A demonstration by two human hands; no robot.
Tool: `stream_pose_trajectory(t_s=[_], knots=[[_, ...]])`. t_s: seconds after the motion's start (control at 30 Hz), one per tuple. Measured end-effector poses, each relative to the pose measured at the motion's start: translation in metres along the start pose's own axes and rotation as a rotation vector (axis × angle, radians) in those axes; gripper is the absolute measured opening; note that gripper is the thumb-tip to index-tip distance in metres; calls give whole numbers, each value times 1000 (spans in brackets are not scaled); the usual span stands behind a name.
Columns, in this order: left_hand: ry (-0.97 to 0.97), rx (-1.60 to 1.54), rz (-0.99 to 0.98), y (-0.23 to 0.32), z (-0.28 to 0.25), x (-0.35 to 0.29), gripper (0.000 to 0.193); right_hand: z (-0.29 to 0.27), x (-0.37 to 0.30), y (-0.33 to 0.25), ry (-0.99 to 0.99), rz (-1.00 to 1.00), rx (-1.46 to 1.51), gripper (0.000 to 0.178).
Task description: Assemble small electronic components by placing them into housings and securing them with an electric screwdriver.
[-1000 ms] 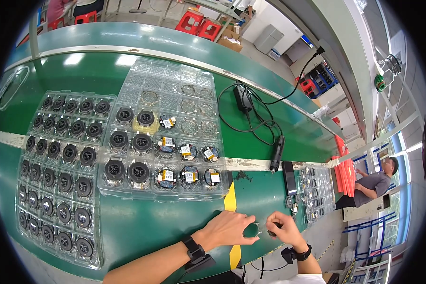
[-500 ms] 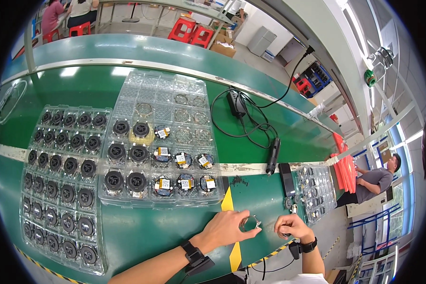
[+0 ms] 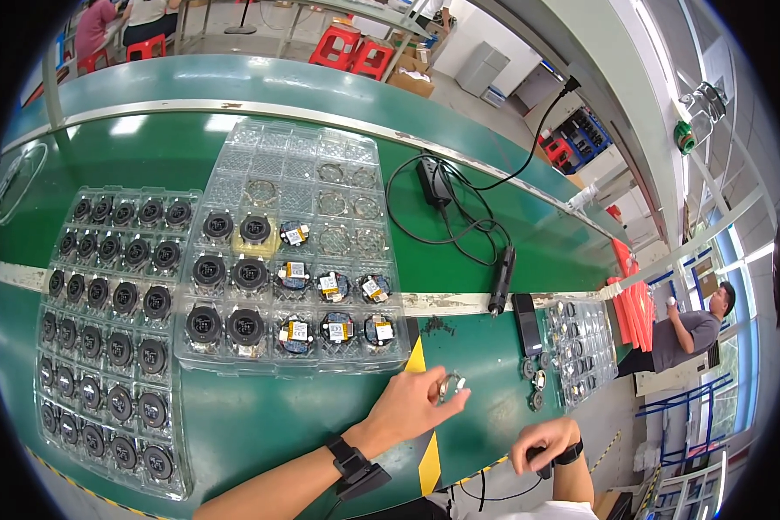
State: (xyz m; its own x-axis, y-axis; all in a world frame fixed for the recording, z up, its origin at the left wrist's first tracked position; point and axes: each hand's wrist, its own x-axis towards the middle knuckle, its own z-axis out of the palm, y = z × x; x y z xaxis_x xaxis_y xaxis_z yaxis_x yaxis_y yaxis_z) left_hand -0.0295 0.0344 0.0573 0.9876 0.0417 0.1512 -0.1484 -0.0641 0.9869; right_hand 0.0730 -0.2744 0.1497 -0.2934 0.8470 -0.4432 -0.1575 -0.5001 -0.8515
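My left hand [image 3: 412,403] pinches a thin metal watch case ring [image 3: 447,387] between thumb and fingers, just above the green bench. My right hand [image 3: 546,440] is lower and nearer to me, with its fingers curled; whatever may be in them is hidden. A small round dark part [image 3: 536,400] lies on the bench beyond my right hand, beside other small round parts [image 3: 529,368]. To the left of my left hand stands a clear tray [image 3: 269,371] with black round watch bodies, round modules with yellow and white labels, and metal rings in its compartments.
A second clear tray [image 3: 175,425] full of black watch bodies lies at the far left. At the right are a black box [image 3: 525,324], another clear tray [image 3: 611,347] and red strips [image 3: 633,312]. A black power strip [image 3: 434,182] and cable lie behind. A co-worker [image 3: 698,329] stands at right.
My right hand has pulled down toward me; a round dark part now lies on the bench near where it was. My left hand, with the watch case ring, has shifted slightly up and left.
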Motion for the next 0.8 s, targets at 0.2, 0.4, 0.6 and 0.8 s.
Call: stream_pose_trajectory(t_s=[0.2, 0.4, 0.6, 0.8], knots=[[-41, -9, 9, -2, 0, 2, 43, 31, 29, -17, 186, -9, 290, 24], [-213, 91, 64, -3, -5, 0, 49, 5, 89, -40, 922, -122, -812, 36], [-144, -29, 102, -10, 0, 3, 49, -22, 108, -57, 939, -252, -844, 32], [-125, -78, 96, -6, 0, 0, 51, -52, 121, -99, 698, -195, -1006, 15]])
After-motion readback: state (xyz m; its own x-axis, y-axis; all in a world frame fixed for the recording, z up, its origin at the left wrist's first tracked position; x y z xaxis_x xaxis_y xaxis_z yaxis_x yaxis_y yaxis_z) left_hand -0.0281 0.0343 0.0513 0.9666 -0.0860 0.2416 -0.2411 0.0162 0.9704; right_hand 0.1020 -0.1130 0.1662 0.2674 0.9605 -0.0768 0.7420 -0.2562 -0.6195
